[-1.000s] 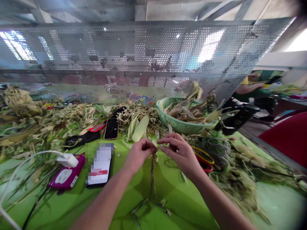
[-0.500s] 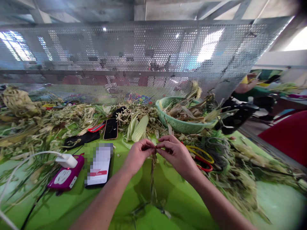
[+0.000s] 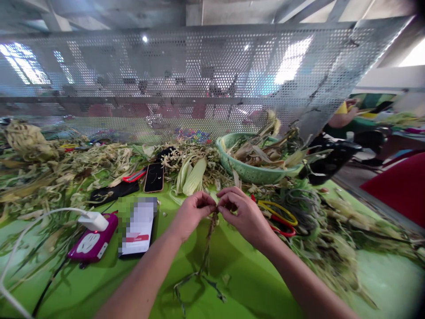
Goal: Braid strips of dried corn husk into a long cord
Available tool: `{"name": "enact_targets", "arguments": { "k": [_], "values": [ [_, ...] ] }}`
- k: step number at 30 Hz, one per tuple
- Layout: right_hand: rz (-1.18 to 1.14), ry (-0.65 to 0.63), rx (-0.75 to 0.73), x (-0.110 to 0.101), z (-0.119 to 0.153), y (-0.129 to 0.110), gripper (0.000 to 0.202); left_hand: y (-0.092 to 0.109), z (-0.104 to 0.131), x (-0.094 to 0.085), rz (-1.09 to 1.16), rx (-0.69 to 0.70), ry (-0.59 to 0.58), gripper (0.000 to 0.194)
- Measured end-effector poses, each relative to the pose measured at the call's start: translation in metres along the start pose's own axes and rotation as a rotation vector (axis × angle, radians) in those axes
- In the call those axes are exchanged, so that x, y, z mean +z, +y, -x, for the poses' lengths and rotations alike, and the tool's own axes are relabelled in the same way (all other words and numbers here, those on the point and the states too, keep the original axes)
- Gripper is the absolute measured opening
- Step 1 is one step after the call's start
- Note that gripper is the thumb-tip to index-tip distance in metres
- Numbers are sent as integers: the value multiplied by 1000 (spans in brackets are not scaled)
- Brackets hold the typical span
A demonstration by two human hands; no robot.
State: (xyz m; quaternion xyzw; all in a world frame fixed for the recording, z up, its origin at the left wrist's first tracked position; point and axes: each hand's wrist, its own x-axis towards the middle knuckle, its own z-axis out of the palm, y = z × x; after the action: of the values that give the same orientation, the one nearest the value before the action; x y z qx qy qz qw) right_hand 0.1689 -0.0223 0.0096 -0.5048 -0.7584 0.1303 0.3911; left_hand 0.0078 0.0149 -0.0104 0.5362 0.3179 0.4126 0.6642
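My left hand (image 3: 191, 218) and my right hand (image 3: 245, 218) meet over the green tabletop (image 3: 252, 283), fingertips pinched together at the top of a thin twisted corn husk strand (image 3: 208, 243). The brownish-green strand hangs down from my fingers and splits near its lower end into dark, leg-like strips. Its topmost part is hidden between my fingertips. Just beyond my hands lies a pale green corn husk (image 3: 195, 176). Yellow and red loop handles (image 3: 282, 217) of a tool lie to the right of my right hand.
At the back right stands a green basket (image 3: 259, 173) of dry husks. Husk scraps (image 3: 102, 161) cover the back and left. On the left lie a lit phone (image 3: 139, 237), a purple power bank (image 3: 91, 241) with white cable, and a dark phone (image 3: 154, 178). A perforated metal screen (image 3: 166, 66) rises behind.
The strand's lower end has swung left and its split strips have spread apart. My right fingers have curled slightly more. Both hands stay pinched at the top.
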Motion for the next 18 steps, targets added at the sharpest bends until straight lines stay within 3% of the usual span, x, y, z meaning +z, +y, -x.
{"name": "enact_targets", "arguments": {
  "k": [18],
  "values": [
    [-23, 15, -13, 1, -1, 2, 11, 6, 3, -1, 0, -80, 10, 15]
  ]
}}
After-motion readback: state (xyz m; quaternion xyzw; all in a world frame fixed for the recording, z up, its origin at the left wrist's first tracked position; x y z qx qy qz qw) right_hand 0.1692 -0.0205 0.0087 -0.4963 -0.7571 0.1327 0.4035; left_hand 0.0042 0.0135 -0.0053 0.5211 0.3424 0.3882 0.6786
